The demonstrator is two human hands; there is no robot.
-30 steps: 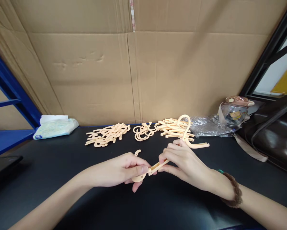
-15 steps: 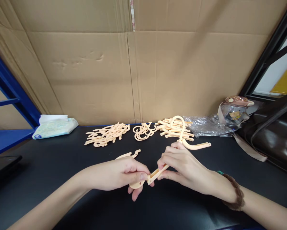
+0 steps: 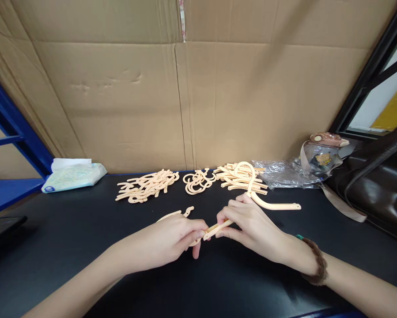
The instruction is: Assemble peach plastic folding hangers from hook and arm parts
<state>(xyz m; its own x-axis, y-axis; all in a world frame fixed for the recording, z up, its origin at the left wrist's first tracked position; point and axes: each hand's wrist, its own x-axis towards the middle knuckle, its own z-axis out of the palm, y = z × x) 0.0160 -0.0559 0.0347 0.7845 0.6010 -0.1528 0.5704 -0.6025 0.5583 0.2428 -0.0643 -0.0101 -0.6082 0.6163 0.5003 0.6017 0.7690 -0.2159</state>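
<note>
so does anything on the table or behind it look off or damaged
The cardboard behind has small dents left of its upright seam, roughening its surface, and clear plastic lies crumpled and untidy near the bottle. I see no spill.

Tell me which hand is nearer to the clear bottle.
Right. The right hand is in front of the clear bottle and to its left; the left hand is also in front of it, but farther to the left.
</note>
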